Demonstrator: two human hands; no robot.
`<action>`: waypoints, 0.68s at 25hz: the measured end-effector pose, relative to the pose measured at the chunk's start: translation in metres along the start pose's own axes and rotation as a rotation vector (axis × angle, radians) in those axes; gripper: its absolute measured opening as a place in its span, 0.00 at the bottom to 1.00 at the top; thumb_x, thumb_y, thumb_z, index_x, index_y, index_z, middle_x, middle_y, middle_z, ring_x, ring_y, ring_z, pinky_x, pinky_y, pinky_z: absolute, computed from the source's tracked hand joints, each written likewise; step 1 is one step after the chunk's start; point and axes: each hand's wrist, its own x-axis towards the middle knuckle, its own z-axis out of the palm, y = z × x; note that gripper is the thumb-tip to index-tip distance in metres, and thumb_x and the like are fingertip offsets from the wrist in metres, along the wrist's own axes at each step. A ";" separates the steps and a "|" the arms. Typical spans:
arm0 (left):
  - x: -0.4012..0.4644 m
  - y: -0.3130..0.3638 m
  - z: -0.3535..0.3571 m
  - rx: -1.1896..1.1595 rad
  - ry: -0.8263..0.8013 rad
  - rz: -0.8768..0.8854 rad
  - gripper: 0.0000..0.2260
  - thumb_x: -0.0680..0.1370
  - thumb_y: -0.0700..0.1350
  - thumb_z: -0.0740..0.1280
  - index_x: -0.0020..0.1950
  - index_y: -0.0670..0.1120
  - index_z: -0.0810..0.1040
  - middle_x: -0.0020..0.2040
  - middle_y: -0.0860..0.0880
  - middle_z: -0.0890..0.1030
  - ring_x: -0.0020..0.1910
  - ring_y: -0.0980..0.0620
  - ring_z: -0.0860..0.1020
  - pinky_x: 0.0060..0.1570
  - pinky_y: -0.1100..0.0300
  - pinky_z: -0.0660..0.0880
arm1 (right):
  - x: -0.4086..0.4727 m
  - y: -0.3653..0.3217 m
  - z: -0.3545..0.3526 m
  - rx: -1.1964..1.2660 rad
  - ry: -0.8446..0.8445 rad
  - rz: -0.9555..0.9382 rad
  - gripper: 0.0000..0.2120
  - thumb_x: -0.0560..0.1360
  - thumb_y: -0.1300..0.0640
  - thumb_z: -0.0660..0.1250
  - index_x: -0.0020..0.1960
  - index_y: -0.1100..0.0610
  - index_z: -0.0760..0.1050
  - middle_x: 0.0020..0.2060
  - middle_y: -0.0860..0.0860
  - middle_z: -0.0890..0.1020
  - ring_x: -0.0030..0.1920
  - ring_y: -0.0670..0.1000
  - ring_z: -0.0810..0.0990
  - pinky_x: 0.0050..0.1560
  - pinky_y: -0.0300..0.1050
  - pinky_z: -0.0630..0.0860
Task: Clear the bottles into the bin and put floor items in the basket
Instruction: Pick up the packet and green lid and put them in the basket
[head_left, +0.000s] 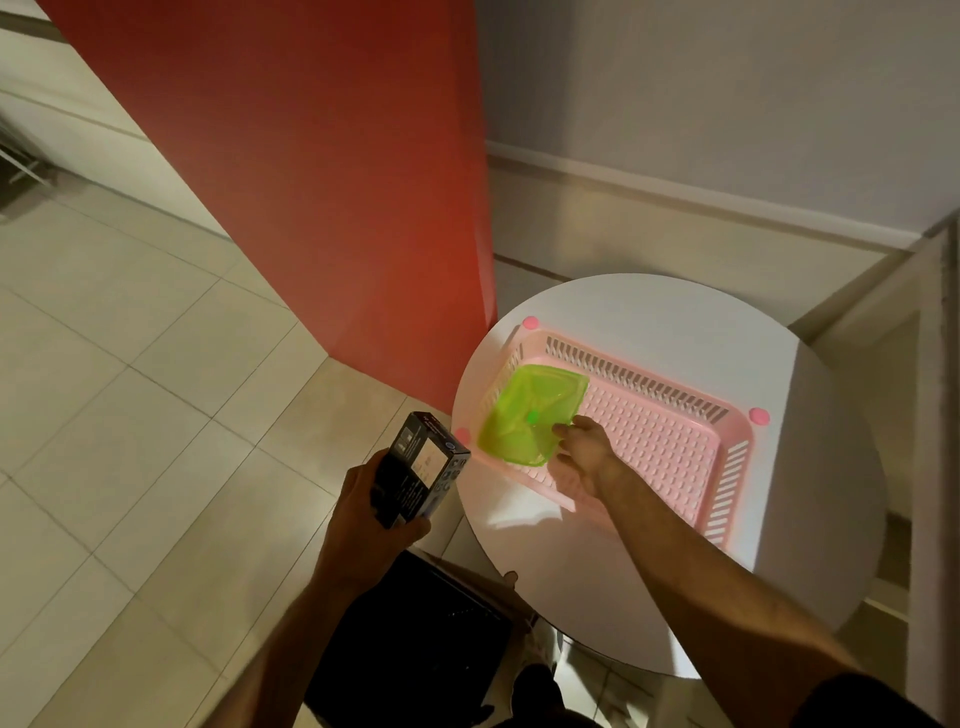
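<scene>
Pale floor tiles (130, 364) fill the room, with a big red wall (311, 182) behind and a round white table (779, 519) close to the person. On the table sits a pink basket (675, 441) with holes in it, waiting for the things picked up off the floor.

The right hand (584, 452) reaches over the near edge of the basket. Its fingers pinch the corner of a green lid (530, 410), which leans on the basket's side just past the fingertips. I think it is being set down inside, held by the edge so it can slide in.

The left hand (374, 514) is wrapped tight around a dark box (423, 467), held up beside the table, just short of the basket. It probably goes in next.

Below the left arm is a black bin (441, 623) for bottles. No bottles show.
</scene>
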 end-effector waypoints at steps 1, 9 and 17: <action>0.005 0.006 0.006 0.012 -0.036 0.020 0.32 0.64 0.52 0.79 0.65 0.57 0.70 0.61 0.50 0.76 0.57 0.50 0.79 0.50 0.48 0.83 | -0.009 -0.001 -0.008 0.058 -0.036 -0.008 0.15 0.79 0.66 0.66 0.65 0.61 0.71 0.53 0.56 0.83 0.45 0.51 0.82 0.52 0.49 0.80; 0.026 0.045 0.043 -0.050 -0.129 0.031 0.29 0.65 0.57 0.80 0.61 0.51 0.75 0.52 0.44 0.80 0.49 0.42 0.82 0.47 0.39 0.82 | -0.092 0.012 -0.014 -0.107 -0.519 -0.162 0.28 0.73 0.47 0.71 0.71 0.47 0.68 0.61 0.53 0.82 0.58 0.57 0.83 0.55 0.54 0.82; 0.019 0.071 0.082 -0.124 -0.209 0.121 0.28 0.66 0.56 0.80 0.63 0.63 0.73 0.56 0.55 0.81 0.51 0.54 0.82 0.49 0.47 0.82 | -0.113 0.019 -0.003 -0.056 -0.239 -0.389 0.14 0.76 0.60 0.72 0.55 0.43 0.77 0.45 0.46 0.85 0.43 0.44 0.84 0.38 0.35 0.78</action>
